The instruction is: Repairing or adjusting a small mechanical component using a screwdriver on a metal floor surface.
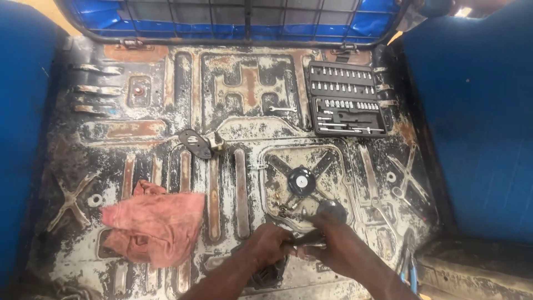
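Your left hand (270, 243) and right hand (327, 244) both clamp a dark tool (304, 239), its long axis lying crosswise between them, knuckles up.

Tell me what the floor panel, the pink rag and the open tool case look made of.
Floor panel: stamped sheet metal, pale paint flaking, rust patches. Pink rag: soft woven cloth, crumpled and stained. Tool case: probably black moulded plastic, holding shiny metal sockets.
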